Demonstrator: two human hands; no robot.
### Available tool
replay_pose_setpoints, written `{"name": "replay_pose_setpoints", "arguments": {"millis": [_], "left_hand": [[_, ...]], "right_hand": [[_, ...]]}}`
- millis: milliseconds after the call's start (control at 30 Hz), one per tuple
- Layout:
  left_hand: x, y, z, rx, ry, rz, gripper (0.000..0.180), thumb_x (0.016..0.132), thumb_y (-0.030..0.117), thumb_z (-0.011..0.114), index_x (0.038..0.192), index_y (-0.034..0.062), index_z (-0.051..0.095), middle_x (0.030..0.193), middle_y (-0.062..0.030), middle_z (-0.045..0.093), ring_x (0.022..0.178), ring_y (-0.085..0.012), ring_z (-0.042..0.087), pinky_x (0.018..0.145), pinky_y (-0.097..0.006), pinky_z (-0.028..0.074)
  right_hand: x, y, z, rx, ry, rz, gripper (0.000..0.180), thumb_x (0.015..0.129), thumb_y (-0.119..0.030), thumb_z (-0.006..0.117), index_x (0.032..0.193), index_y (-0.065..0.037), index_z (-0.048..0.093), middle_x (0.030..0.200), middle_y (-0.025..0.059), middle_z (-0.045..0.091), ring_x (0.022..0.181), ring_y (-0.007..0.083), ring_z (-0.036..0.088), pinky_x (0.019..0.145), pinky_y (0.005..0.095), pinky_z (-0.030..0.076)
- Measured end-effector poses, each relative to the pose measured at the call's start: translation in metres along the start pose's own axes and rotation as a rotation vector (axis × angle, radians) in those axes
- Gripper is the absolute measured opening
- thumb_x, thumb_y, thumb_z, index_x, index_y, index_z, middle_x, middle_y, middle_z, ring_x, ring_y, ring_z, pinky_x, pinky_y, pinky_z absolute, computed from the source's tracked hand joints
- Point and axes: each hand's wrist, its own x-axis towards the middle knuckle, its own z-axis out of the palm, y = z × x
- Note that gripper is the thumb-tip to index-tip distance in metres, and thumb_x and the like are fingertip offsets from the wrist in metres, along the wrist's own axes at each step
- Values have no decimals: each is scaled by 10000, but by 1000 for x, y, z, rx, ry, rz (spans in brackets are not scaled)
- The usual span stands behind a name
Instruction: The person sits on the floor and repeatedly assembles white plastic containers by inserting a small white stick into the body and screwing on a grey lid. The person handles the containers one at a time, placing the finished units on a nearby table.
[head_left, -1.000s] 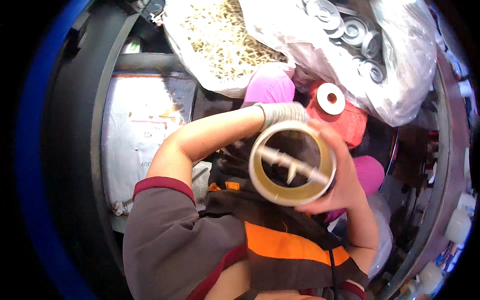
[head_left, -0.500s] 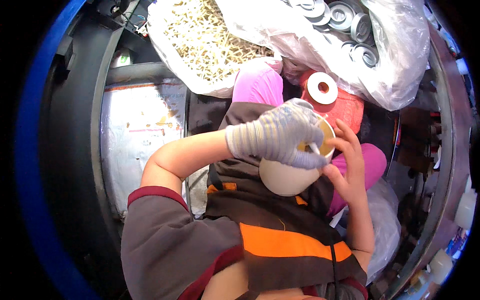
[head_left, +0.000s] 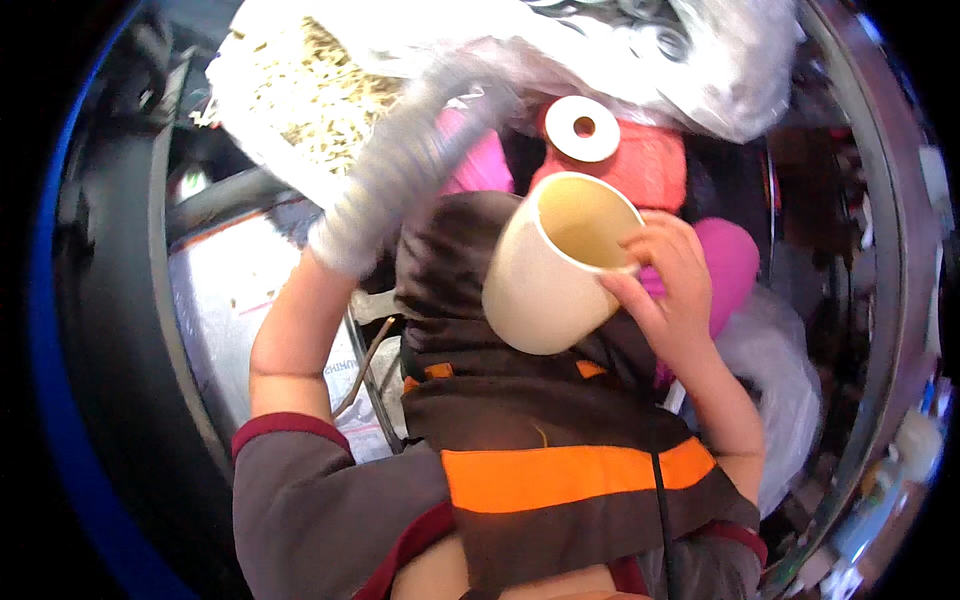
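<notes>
A cream cylindrical pot rests tilted on my lap, its open mouth facing up and to the right. My right hand, bare, grips its rim from the right, thumb and fingers on either side of the wall. My left hand, in a grey striped knit glove, is up and left of the pot and apart from it. Motion smears its fingers, so I cannot make out whether they hold anything. Nearest to it is a white bag of small beige pieces. The pot's inside looks yellowish; its bottom is hidden.
A white ring-shaped disc sits on a red cloth-like pad beyond the pot. Behind lies a clear plastic bag holding grey round parts. Dark frame rails flank me. A thin brown stick-like piece lies below my left forearm.
My left hand has left the pot's mouth and moved up and left, toward the beige pieces. My right hand still holds the rim. The whole view has shifted slightly.
</notes>
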Motion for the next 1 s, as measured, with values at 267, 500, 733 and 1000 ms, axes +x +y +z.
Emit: {"name": "replay_pose_setpoints", "arguments": {"millis": [267, 500, 733, 1000], "left_hand": [[-5, 20, 79, -1530, -191, -1024, 323, 928, 244, 439, 999, -22, 609, 981, -90, 621, 853, -180, 585, 772, -302, 472], [44, 37, 89, -1006, -770, -550, 462, 728, 152, 520, 1137, -55, 579, 1108, -126, 607, 1013, -206, 579, 925, -293, 423], [53, 75, 81, -1424, -729, -636, 315, 731, 65, 489, 962, -99, 625, 1065, -181, 629, 1008, -243, 594, 907, -296, 453], [47, 71, 123, -1390, -1048, -623, 271, 777, 94, 533, 975, -56, 640, 1082, -141, 621, 1016, -223, 571, 939, -314, 417]], "right_hand": [[-98, 68, -103, 448, 115, 813, 207, 899, -249, 545, 912, -59, 625, 900, 15, 634, 844, 92, 579, 707, 244, 451], [-340, 136, -52, -177, -474, 1534, 315, 816, -279, 560, 1025, -48, 603, 824, 116, 665, 629, 236, 643, 594, 346, 510], [-437, 197, -5, -974, -420, 1413, 567, 791, -192, 549, 1336, -151, 398, 1398, 154, 346, 1174, 371, 464, 829, 469, 492], [-396, 195, -28, -713, -419, 1106, 322, 828, -238, 579, 1103, -71, 557, 1247, 129, 493, 1097, 295, 521, 825, 388, 468]]}}
